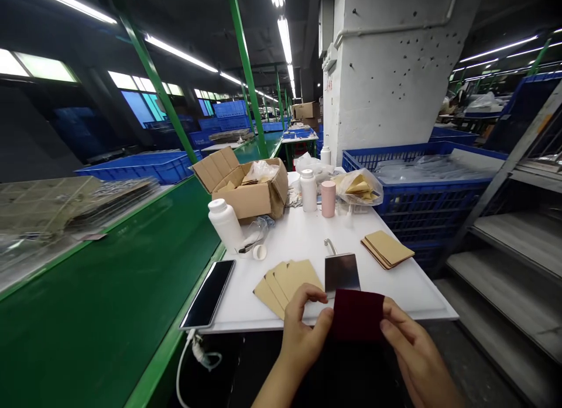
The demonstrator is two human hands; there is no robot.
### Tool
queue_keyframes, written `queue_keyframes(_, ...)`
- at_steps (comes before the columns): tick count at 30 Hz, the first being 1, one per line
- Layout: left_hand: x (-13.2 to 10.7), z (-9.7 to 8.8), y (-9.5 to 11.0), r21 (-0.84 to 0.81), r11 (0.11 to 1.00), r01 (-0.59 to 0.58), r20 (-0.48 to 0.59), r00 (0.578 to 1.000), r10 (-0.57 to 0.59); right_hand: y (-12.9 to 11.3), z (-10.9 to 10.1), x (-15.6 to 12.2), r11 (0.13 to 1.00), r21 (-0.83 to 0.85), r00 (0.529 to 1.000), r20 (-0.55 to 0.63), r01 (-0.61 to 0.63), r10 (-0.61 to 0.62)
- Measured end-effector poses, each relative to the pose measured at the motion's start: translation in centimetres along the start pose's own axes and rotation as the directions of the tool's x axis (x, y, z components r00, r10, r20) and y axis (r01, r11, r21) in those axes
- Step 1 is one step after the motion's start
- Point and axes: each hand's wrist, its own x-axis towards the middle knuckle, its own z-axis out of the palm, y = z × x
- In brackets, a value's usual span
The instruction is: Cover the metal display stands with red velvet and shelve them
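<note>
A dark red flat rectangular piece (357, 315), cloth or card, is held up at the table's front edge. My right hand (410, 343) pinches its right edge between thumb and fingers. Beside its left edge is my left hand (305, 323), thumb and forefinger apart; whether the thumb touches the piece I cannot tell. Just behind lies a flat square metallic plate (342, 270) with a curved metal neck. Several tan paper envelopes or cards (298, 279) are fanned out behind my left hand. To the right rests a small stack of similar tan pieces (389, 248).
On the white table (281, 235) stand white bottles (226, 225), a pink cylinder (328, 199), an opened carton (246, 200) and a plastic bag of tan paper (360, 187). A phone (208, 294) lies front left, beside the green conveyor (132, 285). Blue crates (408, 200) stand at right.
</note>
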Motion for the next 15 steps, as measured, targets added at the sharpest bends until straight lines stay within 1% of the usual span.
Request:
queue_keyframes(2,-0.1,0.1,0.4,-0.007,1.000,0.028,0.013,1.000,-0.028,0.2,0.2,0.0,1.000,-0.030,1.000,0.027,0.001,-0.001)
queue_keyframes(4,-0.1,0.4,0.3,-0.015,0.999,0.048,0.022,0.999,-0.048,0.3,0.4,0.1,0.996,-0.085,1.000,0.024,0.023,-0.021)
queue_keyframes(6,-0.2,0.7,0.1,-0.011,0.999,0.051,0.012,0.999,-0.051,0.3,0.6,0.2,0.979,-0.193,0.998,0.004,0.069,-0.070)
queue_keyframes(7,-0.3,0.9,0.0,-0.004,0.999,0.044,0.002,0.999,-0.044,0.3,0.7,0.2,0.957,-0.270,0.994,-0.009,0.106,-0.112)
queue_keyframes(9,-0.6,1.3,-0.1,0.015,1.000,0.016,-0.041,0.999,-0.015,0.2,1.1,0.2,0.879,-0.440,0.973,-0.049,0.183,-0.227)
queue_keyframes(11,-0.7,1.7,-0.2,0.030,1.000,0.000,-0.095,0.996,0.003,-0.1,1.3,0.5,0.782,-0.580,0.932,-0.104,0.228,-0.348)
queue_keyframes(12,-0.7,1.9,-0.2,0.030,0.999,0.010,-0.112,0.994,-0.007,-0.2,1.3,0.7,0.748,-0.622,0.913,-0.125,0.232,-0.388)
queue_keyframes(13,-0.6,2.1,-0.2,0.026,0.999,0.034,-0.117,0.993,-0.031,-0.3,1.2,1.1,0.730,-0.644,0.906,-0.133,0.229,-0.401)
queue_keyframes(15,-0.1,2.4,-0.3,0.006,0.995,0.102,-0.095,0.990,-0.101,-0.5,0.7,2.3,0.736,-0.643,0.922,-0.119,0.211,-0.368)
